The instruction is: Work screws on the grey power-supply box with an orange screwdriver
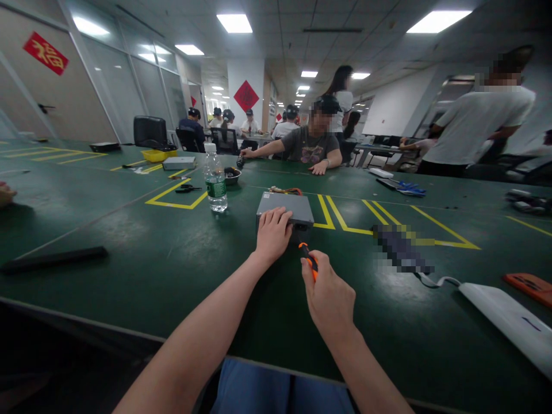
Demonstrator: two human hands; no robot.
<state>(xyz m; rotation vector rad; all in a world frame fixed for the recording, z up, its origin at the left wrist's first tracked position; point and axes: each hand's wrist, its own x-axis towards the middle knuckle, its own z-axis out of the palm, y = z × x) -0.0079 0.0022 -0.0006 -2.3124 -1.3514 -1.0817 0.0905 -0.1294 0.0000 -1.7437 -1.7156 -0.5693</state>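
Note:
A grey metal computer power supply (295, 206) lies on the green table in front of me, with coloured wires (287, 191) at its far side. My left hand (273, 231) grips its near left part, fingers laid over the top and the near edge. In my right hand (331, 290) is an orange and black screwdriver (307, 256), held closed round the handle. The shaft points up and away at the near face of the power supply, below its socket. Whether the tip sits in a screw is too small to tell.
A water bottle (215, 181) stands left of the power supply, near a metal bowl (233, 175). A black bar (56, 260) lies at left. On the right are a white power bank (509, 322) and an orange phone (530, 287). A co-worker (304, 144) sits opposite.

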